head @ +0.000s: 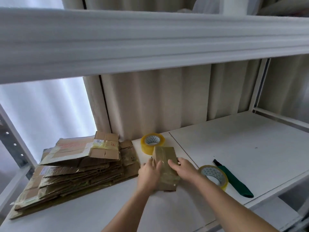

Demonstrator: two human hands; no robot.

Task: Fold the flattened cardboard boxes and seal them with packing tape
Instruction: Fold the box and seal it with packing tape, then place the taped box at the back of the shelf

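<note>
A person at a white shelf (234,148) holds a small folded cardboard box (165,166) between both hands, the box resting on the shelf surface with glossy tape across its top. The left hand (148,174) lies against the box's left side, fingers extended over its top edge; the right hand (183,168) rests on its right side, fingers laid flat on the top, so neither grip is curled around it. A stack of flattened cardboard boxes (75,169) sits to the left. One roll of packing tape (152,143) stands just behind the box, a second roll (214,175) lies near the right wrist, beside a green-handled cutter (234,180)
</note>
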